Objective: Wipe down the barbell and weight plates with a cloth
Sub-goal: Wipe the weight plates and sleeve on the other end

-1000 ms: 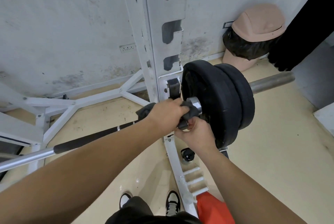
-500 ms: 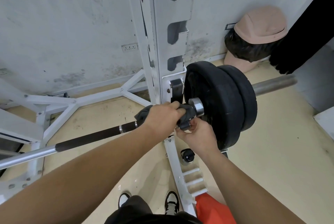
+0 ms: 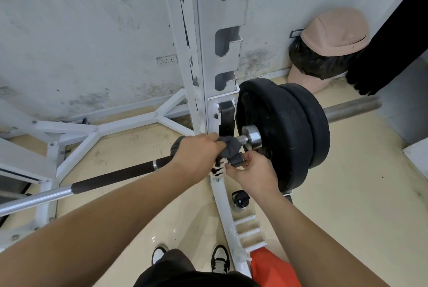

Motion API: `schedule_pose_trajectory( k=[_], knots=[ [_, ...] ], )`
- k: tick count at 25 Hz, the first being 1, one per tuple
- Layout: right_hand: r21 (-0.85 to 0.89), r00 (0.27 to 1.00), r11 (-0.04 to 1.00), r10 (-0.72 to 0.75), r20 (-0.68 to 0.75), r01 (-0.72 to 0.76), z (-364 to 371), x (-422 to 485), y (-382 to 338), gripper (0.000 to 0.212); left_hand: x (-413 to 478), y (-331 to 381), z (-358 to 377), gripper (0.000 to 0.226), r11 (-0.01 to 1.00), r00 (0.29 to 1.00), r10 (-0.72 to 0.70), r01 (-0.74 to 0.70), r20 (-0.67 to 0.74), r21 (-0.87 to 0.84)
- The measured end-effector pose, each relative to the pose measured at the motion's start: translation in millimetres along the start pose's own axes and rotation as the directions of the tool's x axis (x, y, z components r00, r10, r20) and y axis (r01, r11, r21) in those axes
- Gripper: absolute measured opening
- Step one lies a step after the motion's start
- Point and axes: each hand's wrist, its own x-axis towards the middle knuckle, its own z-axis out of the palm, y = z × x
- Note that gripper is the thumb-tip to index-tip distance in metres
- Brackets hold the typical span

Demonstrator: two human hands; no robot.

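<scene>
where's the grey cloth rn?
Head view, centre: the dark grey cloth is bunched under the left hand on the barbell shaft, just left of the steel collar and the black weight plates.

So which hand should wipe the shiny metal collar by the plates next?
Probably the left hand: it already grips the dark grey cloth around the bar, just short of the shiny metal collar. The right hand holds a small dark object.
</scene>
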Motion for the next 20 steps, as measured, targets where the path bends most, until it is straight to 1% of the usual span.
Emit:
schedule_pose_trajectory(
  k=[1, 3, 6, 8, 9, 12, 13, 14, 15, 17, 19, 20],
  knots=[
    [-0.006, 1.000, 1.000, 0.003, -0.001, -0.003, 0.3, 0.1, -0.1, 0.033, -8.7, -9.3, 3.0, 0.026, 0.999, 1.000, -0.017, 0.017, -0.005, 0.041],
    [-0.017, 1.000, 1.000, 0.012, -0.009, -0.012, 0.1, 0.0, -1.7, 0.034, -6.1, -13.0, -0.6, 0.024, 0.998, 1.000, -0.015, 0.017, -0.024, 0.056],
    [-0.057, 1.000, 0.998, 0.016, -0.005, -0.016, -0.9, -0.7, -6.2, 0.032, 18.3, 12.3, -3.5, 0.017, 0.998, 0.994, 0.056, -0.056, -0.090, 0.003],
    [-0.074, 1.000, 0.997, 0.009, -0.006, -0.010, -1.9, -1.0, -6.7, 0.031, 24.0, 15.8, 7.1, 0.019, 0.996, 0.988, 0.075, -0.082, -0.136, -0.047],
    [-0.080, 1.000, 0.997, 0.006, -0.005, -0.007, -2.4, -0.7, -6.6, 0.031, 16.6, 10.0, 13.0, 0.021, 0.993, 0.988, 0.077, -0.088, -0.131, -0.079],
    [-0.100, 1.000, 0.995, 0.002, -0.003, -0.003, -2.7, -1.6, -6.6, 0.033, -23.9, -22.7, 23.7, 0.024, 0.996, 0.988, 0.033, -0.045, -0.152, -0.076],
    [-0.114, 1.000, 0.993, -0.001, -0.005, 0.001, -2.7, -2.0, -7.4, 0.033, -32.0, -29.8, 21.4, 0.023, 0.997, 0.987, 0.010, -0.021, -0.158, -0.068],
    [-0.130, 1.000, 0.991, -0.003, -0.009, 0.001, -2.9, -1.9, -8.8, 0.032, -30.0, -30.5, 17.3, 0.018, 0.997, 0.991, -0.022, 0.012, -0.133, -0.071],
    [-0.147, 1.000, 0.989, -0.006, -0.014, 0.004, -3.6, -1.5, -10.4, 0.031, -18.7, -25.0, 10.0, 0.014, 0.995, 0.992, -0.061, 0.050, -0.114, -0.090],
    [-0.185, 1.000, 0.983, -0.008, -0.004, 0.008, -3.0, -1.6, -14.5, 0.028, 8.5, 0.5, 2.4, 0.013, 0.984, 0.987, -0.124, 0.109, -0.102, -0.138],
    [-0.216, 1.000, 0.976, 0.000, -0.003, -0.001, -3.7, -0.5, -18.0, 0.027, 20.3, 17.7, 7.4, 0.015, 0.984, 0.991, -0.113, 0.101, -0.077, -0.144],
    [-0.231, 1.000, 0.973, 0.000, -0.001, 0.000, -4.7, 0.0, -19.2, 0.028, 13.5, 12.0, 10.5, 0.015, 0.986, 0.992, -0.096, 0.084, -0.080, -0.143]
  ],
)
